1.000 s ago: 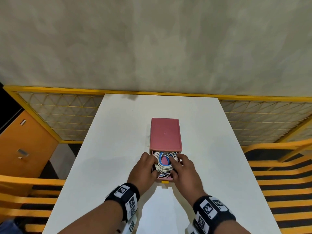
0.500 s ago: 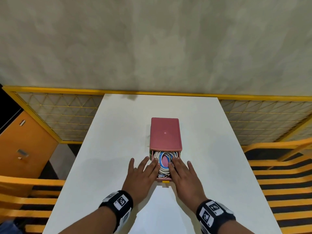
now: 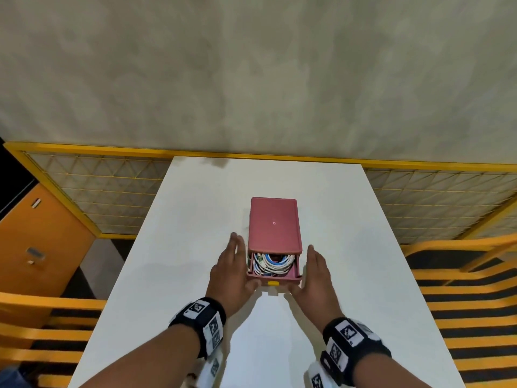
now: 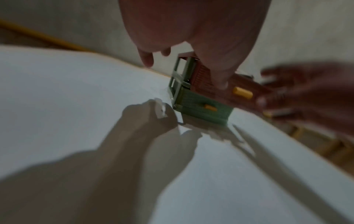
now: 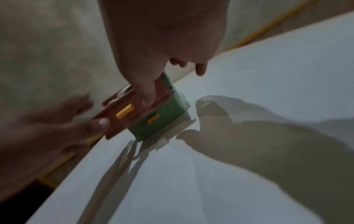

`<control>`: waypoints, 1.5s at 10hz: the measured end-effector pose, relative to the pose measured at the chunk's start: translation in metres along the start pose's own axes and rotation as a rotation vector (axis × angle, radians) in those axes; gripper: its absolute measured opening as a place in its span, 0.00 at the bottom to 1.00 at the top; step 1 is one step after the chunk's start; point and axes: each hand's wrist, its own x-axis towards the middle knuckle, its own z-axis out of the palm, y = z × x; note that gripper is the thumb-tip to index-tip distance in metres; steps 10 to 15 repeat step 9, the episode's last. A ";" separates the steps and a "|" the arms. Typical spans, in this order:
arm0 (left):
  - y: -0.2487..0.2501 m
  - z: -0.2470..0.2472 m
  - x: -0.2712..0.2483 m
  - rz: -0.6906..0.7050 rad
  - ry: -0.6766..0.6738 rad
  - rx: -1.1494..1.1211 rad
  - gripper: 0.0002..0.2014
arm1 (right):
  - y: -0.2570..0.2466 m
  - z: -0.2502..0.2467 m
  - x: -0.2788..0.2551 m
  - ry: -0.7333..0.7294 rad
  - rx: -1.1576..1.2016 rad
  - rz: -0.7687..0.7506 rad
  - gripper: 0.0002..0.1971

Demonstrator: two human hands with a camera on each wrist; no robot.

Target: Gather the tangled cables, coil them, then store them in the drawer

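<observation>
Lying coiled in the half-open pink drawer (image 3: 275, 271), the white and blue cables (image 3: 272, 263) sit under the pink cabinet top (image 3: 274, 222). Left hand (image 3: 230, 271) and right hand (image 3: 317, 278) flank the drawer, fingers straight and relaxed, thumbs on its front beside the yellow handle (image 3: 273, 283). Everything stands on the white surface (image 3: 181, 247).

counter: a white rectangular counter (image 3: 195, 219) with a smooth top, its far edge against the wall
wall: a mottled beige plaster wall (image 3: 251, 65) fills the upper half of the head view
railing: a yellow metal frame with wire mesh panels (image 3: 106, 191) runs behind and beside the counter
cabinet: an orange cabinet (image 3: 36, 242) stands at the left
floor: yellow and black stripes (image 3: 461, 303) at the right
</observation>
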 end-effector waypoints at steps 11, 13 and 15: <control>0.012 -0.001 0.040 -0.383 0.079 -0.511 0.11 | -0.015 -0.005 0.043 0.064 0.200 0.233 0.10; 0.012 -0.001 0.040 -0.383 0.079 -0.511 0.11 | -0.015 -0.005 0.043 0.064 0.200 0.233 0.10; 0.012 -0.001 0.040 -0.383 0.079 -0.511 0.11 | -0.015 -0.005 0.043 0.064 0.200 0.233 0.10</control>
